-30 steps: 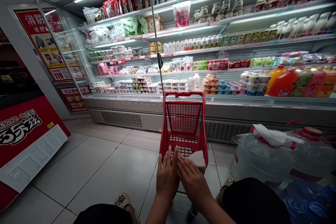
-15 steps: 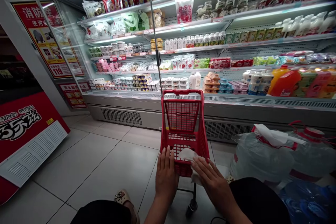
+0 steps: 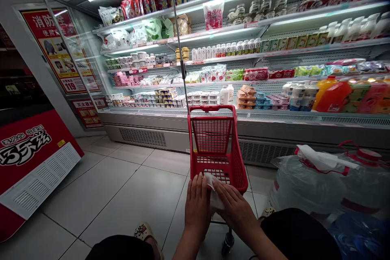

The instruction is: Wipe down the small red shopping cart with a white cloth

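A red plastic shopping cart (image 3: 239,172) stands in front of me, its near rim under my hands. My left hand (image 3: 197,207) grips the cart's near left corner, fingers together over the rim and thumb hidden. Pressed to the same rim, my right hand (image 3: 236,205) holds a crumpled white wipe (image 3: 215,200), which shows between the two hands and partly covers the rim. The hands almost touch. Through the grid of the cart's basket, no goods can be seen. One caster wheel (image 3: 227,243) shows below.
A refrigerated display case (image 3: 146,134) with dairy and drinks runs behind the cart. Large water jugs (image 3: 307,183) stand at my right, beside my knee. A red chest freezer (image 3: 33,162) is at the left. Tiled floor (image 3: 122,187) lies between.
My right hand has slid left along the rim with the wipe, up against my left hand. The left hand stays at its corner. The cart has shifted slightly right in view.
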`<state>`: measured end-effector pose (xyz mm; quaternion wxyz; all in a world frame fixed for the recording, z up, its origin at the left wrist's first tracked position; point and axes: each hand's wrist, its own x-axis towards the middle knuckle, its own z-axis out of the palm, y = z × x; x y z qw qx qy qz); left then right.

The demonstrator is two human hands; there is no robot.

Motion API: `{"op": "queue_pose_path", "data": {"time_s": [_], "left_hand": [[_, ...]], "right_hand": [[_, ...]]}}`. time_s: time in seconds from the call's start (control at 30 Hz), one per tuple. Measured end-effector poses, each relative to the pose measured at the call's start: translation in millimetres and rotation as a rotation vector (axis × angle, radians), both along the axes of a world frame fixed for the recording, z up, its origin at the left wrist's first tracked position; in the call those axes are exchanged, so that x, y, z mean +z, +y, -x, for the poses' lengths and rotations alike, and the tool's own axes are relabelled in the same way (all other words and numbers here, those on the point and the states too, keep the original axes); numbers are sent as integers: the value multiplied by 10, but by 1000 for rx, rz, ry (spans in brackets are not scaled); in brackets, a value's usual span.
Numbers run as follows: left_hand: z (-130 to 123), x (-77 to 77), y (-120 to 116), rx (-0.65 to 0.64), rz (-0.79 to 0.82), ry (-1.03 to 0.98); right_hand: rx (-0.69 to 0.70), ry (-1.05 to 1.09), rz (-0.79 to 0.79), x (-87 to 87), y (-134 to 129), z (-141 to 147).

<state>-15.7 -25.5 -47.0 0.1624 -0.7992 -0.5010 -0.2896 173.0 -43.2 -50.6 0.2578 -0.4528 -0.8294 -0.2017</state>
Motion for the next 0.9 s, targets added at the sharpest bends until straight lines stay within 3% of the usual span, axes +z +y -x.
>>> {"op": "queue_pose_path", "data": {"time_s": [0.2,0.37,0.47,0.57,0.63,0.8,0.9], "left_hand": [[-26,3,35,-14,2,28],[3,4,26,-39,16,33],[-8,12,5,-32,29,39],[-46,13,-6,-7,17,21],[-78,10,-11,0,13,7],[-149,-10,-33,-12,-1,1],[-169,-30,-29,21,-21,2]], "right_hand": [[-3,-11,-14,18,150,5],[73,7,-55,36,97,-472],[-62,68,-114,153,-22,-880],[-220,134,-134,245,-128,-1053],[-227,114,-118,196,-159,-972],[-198,87,-68,-151,-162,-497],[-183,61,-49,-199,-167,-238]]}}
